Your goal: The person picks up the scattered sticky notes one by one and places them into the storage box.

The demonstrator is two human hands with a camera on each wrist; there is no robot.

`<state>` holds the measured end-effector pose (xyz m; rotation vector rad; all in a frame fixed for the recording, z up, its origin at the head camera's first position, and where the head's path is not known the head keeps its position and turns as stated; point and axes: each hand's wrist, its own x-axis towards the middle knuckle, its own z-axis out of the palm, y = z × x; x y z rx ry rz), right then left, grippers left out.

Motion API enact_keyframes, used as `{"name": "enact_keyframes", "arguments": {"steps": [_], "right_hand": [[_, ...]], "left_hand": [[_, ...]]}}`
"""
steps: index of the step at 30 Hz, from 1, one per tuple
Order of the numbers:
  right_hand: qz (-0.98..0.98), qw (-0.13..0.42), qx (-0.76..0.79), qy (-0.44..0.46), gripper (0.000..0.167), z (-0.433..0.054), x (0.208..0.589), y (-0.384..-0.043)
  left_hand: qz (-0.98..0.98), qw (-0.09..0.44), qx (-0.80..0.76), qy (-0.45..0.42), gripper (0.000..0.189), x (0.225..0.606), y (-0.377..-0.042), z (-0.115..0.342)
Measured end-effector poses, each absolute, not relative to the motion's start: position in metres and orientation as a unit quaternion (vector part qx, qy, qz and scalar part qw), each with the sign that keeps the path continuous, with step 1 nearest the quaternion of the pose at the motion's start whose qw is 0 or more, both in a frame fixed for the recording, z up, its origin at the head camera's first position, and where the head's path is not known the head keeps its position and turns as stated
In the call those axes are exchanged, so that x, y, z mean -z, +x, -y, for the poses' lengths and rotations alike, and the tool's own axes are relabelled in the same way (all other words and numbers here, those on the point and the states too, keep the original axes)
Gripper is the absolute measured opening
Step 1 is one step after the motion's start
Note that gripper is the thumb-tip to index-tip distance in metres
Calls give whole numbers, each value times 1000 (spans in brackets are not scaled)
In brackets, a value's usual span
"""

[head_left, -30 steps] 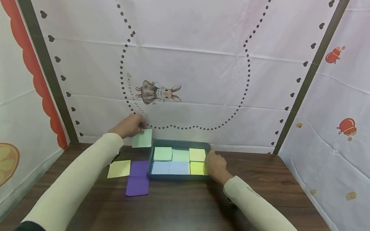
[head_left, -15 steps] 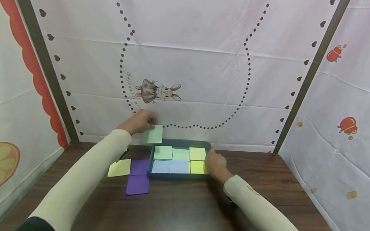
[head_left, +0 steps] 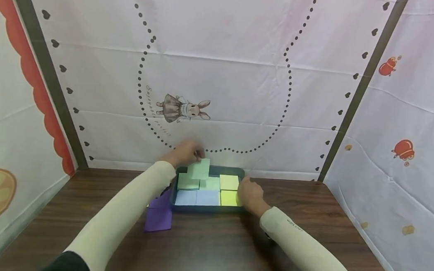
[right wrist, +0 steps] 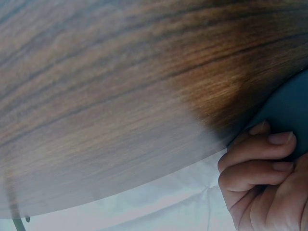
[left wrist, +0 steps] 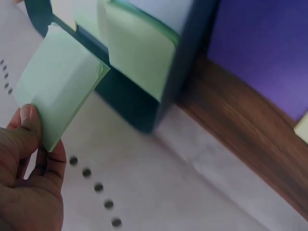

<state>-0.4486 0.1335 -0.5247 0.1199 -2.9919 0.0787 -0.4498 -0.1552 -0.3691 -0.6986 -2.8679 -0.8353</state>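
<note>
My left hand point(head_left: 186, 153) pinches a pale green sticky-note pad point(head_left: 199, 169) between thumb and fingers, holding it over the back left of a dark teal tray point(head_left: 208, 209). In the left wrist view the pad point(left wrist: 60, 79) is tilted, its thin layered edge showing, and the thumb lies on one corner. Inside the tray are two green pads, two blue pads point(head_left: 186, 197) and two yellow pads point(head_left: 229, 198) in two rows. At the tray's right end, my right hand point(head_left: 251, 195) grips the wall; its curled fingers point(right wrist: 257, 149) show against the teal side point(right wrist: 284, 108).
Left of the tray, purple pads point(head_left: 158, 220) lie on the dark wooden table point(head_left: 210, 251), partly behind the left sleeve. A printed white cloth point(head_left: 242, 91) hangs right behind the tray, and more cloth point(head_left: 404, 184) walls both sides.
My left hand has carried the green pad rightward, from beside the tray to over its back left part. Its sleeve now hides the yellow pad on the table. The right hand stays put.
</note>
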Motion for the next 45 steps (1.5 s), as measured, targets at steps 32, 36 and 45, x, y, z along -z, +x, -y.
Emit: {"name": "enact_keyframes", "arguments": {"steps": [32, 36, 45], "right_hand": [[997, 70, 9, 43, 46, -139, 543, -465], [997, 69, 3, 34, 39, -138, 544, -463], [996, 84, 9, 35, 38, -136, 548, -465]], "left_hand": [[937, -6, 267, -226, 16, 425, -483, 112], [939, -6, 261, -225, 17, 428, -483, 111], [957, -2, 240, -163, 14, 408, -452, 96]]}}
